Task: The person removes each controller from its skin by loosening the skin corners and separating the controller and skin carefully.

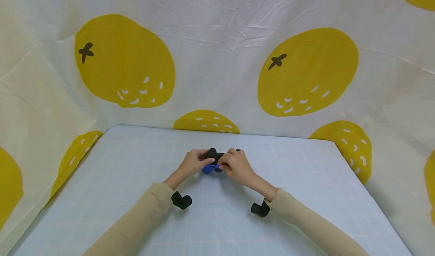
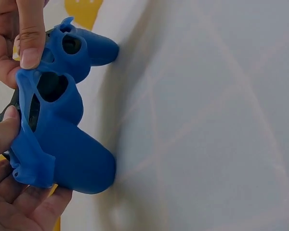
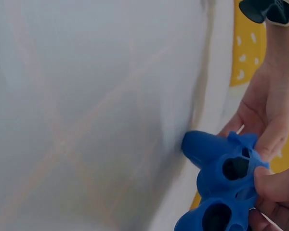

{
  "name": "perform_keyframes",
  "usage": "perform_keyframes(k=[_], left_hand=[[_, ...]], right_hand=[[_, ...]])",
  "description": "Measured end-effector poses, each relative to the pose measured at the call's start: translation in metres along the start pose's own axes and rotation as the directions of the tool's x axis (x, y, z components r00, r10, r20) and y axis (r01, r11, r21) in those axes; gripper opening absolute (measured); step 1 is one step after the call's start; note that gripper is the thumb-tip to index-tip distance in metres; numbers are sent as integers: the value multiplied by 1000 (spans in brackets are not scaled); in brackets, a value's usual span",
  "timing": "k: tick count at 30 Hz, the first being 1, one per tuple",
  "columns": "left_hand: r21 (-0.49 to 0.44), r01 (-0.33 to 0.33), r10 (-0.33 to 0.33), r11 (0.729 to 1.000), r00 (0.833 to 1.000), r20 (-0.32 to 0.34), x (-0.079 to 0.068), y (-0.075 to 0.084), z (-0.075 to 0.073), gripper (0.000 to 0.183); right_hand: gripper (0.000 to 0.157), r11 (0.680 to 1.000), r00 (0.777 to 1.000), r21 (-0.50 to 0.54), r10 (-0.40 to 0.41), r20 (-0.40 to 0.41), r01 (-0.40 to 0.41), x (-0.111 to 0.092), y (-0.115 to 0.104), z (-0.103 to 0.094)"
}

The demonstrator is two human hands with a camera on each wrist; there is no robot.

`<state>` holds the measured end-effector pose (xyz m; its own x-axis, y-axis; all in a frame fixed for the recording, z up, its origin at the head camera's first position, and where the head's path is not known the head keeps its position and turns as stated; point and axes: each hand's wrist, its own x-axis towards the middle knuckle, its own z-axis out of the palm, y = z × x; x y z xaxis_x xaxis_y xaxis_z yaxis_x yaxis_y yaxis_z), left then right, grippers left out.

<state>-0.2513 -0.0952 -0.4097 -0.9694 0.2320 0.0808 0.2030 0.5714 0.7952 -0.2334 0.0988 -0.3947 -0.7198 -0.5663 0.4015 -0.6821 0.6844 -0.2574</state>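
Note:
A black game controller [image 1: 217,158] is held between both hands close over the table. A blue silicone cover [image 2: 84,159] wraps its grips, and black shows through the cover's round openings. Along one side, the cover's edge is loose and stretched. My left hand [image 1: 192,163] grips the controller's left end, thumb on the near side and fingers behind. With thumb and fingers, my right hand [image 1: 238,168] pinches the cover's edge near the middle, as the right wrist view also shows. In the head view, the hands hide much of the controller.
A pale blue checked cloth [image 1: 217,222] covers the table. Behind and at the sides hangs a white sheet [image 1: 217,74] printed with yellow fruit. Black wrist-worn devices [image 1: 181,200] stick out from both beige sleeves [image 1: 299,218].

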Motion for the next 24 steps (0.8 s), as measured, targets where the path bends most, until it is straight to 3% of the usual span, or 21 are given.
perform_keyframes(k=[9,13,19,24], left_hand=[[13,17,-16,1000,1000,-8,1,0,-1,50],[24,3,-3,1000,1000,-12,2,-2,0,49],[21,37,-37,999,999,-2,2,0,0,51],[17,12,-12,1000,1000,14,1,-2,0,50]], right_hand=[[5,990,995,-98,-98,19,100,-2,-5,-1],[7,975,988,-163,-150,18,151,-5,-8,-1],[5,950,980,-240,-201,10,197,-9,-11,1],[5,930,976,-304,-220,-3,208,-15,-10,4]])
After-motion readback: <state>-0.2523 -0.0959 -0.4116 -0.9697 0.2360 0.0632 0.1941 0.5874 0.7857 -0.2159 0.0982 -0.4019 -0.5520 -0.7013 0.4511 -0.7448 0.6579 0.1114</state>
